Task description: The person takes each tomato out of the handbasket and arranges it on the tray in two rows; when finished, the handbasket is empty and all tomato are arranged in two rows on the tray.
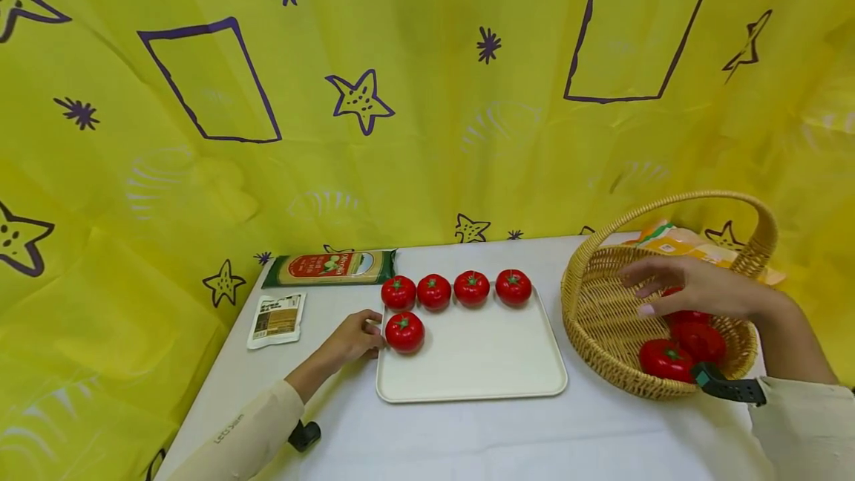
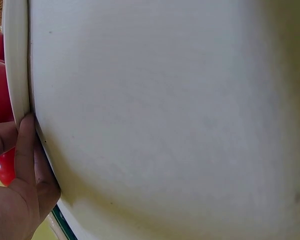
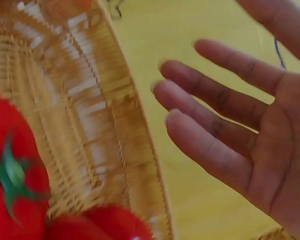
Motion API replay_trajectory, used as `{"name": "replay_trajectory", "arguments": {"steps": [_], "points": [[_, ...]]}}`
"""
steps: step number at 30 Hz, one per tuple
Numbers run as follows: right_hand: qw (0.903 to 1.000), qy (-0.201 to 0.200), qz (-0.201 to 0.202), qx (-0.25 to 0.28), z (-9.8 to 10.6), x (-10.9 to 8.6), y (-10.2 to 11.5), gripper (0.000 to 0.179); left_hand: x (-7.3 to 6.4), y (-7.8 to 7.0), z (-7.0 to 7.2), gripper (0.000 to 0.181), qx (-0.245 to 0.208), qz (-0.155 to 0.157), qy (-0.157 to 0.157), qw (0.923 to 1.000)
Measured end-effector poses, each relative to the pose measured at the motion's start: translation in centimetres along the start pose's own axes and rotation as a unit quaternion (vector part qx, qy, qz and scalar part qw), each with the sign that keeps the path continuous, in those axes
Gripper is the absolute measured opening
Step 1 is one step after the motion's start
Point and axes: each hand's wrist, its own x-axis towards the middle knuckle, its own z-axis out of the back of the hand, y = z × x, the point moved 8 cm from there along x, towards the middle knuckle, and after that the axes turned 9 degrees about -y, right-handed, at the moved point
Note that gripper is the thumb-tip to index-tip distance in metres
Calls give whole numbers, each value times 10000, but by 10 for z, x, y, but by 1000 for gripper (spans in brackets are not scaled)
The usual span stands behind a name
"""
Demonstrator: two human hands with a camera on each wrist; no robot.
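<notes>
A cream tray (image 1: 481,366) lies on the white table, and my left hand (image 1: 352,337) is at its left edge. In the left wrist view that hand's fingers pinch the tray rim (image 2: 17,65). Several red tomatoes (image 1: 471,289) stand in a row along the tray's far edge; one more tomato (image 1: 404,332) sits in front of the leftmost. My right hand (image 1: 701,289) hovers over the wicker basket (image 1: 601,318) with fingers spread and nothing held. Below it, several tomatoes (image 1: 666,360) lie in the basket, partly hidden by the hand and arm.
An arched handle (image 1: 675,199) rises over the basket. Behind it lies an orange and white bag (image 1: 688,242). At the table's back left are a green spaghetti pack (image 1: 330,267) and a small white pouch (image 1: 277,320). A yellow patterned curtain (image 1: 427,169) hangs behind the table.
</notes>
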Motion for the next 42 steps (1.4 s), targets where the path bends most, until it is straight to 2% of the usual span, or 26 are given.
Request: {"name": "replay_trajectory", "arguments": {"steps": [6, 13, 20, 24, 30, 34, 39, 42], "points": [[9965, -510, -554, -371, 26, -2, -42, 44, -1, -3, 1, 44, 103, -54, 19, 9999], [9911, -310, -1170, -561, 36, -10, -75, 60, -1, -2, 2, 43, 103, -68, 63, 9999], [9868, -251, -1361, -844, 32, -6, -79, 64, 0, -2, 3, 43, 72, -33, 40, 10000], [9846, -15, -1550, -802, 25, -6, -82, 67, -1, -2, 3, 42, -8, -59, 44, 10000], [9840, 280, -1649, -611, 17, -6, -89, 69, -1, -3, 2, 41, 4, -81, 20, 10000], [9826, 465, -1797, -66, 9, -5, -99, 68, -1, -3, 2, 42, 41, -60, 20, 10000], [9844, 553, -1670, -91, 0, 0, -108, 63, -1, -3, 2, 42, 41, -105, 36, 9999], [9830, 618, -1726, -36, -4, 3, -110, 63, -2, -3, 2, 42, 36, -105, 31, 9999]]}}
